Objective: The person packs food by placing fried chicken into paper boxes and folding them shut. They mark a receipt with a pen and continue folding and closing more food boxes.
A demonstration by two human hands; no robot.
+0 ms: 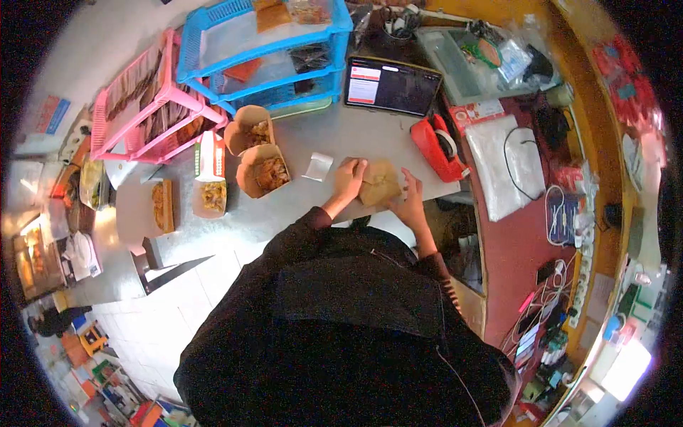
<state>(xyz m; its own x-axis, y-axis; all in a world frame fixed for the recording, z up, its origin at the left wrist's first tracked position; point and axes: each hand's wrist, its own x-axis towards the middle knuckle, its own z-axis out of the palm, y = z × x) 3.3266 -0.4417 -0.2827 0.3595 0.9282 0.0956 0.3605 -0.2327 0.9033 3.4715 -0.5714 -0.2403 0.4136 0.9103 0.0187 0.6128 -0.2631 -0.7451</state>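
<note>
A brown kraft paper takeout box (380, 183), its top folded over, rests on the metal counter near the front edge. My left hand (348, 179) grips its left side, thumb at the top corner. My right hand (409, 201) is at its right side with the fingers apart; the thumb is close to the lower edge. Left of my hands lies a small white sachet (318, 166). Farther left, an open takeout box (250, 178) holds fried food, with another open box (238, 142) behind it.
A red tape dispenser (435, 153) stands to the right, a tablet (391, 87) behind. Blue stacked trays (213, 89) and a pink rack (160, 132) fill the back left. A printed food carton (210, 167) and another open box (139, 206) are at left. Plastic bags (501, 160) lie at right.
</note>
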